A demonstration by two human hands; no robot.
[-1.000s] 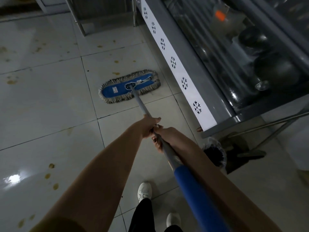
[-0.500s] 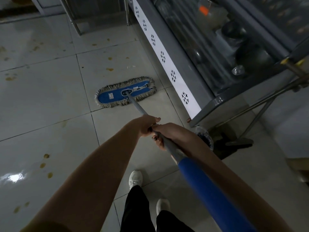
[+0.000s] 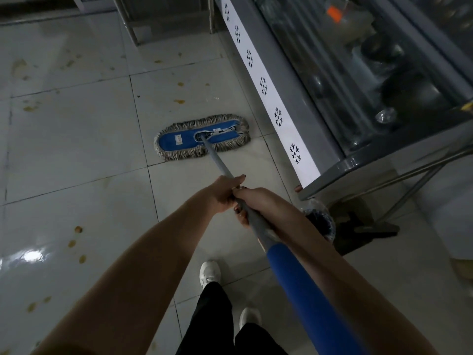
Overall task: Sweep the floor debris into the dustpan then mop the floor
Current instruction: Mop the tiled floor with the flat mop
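Blue mop [image 3: 225, 135] flat on stained tiles [image 3: 76, 139]

Blue mop pad [image 3: 184, 141] with grey fringe; white strip [image 3: 271, 98] bears black snowflakes.

Stained tiled floor [image 3: 76, 139]; flat mop head [image 3: 202, 137] lying on it.

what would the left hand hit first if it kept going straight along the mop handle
The left hand grips the mop handle and points down it. Only bare shaft lies ahead, so it would probably meet the blue mop head first, though depth is hard to judge.
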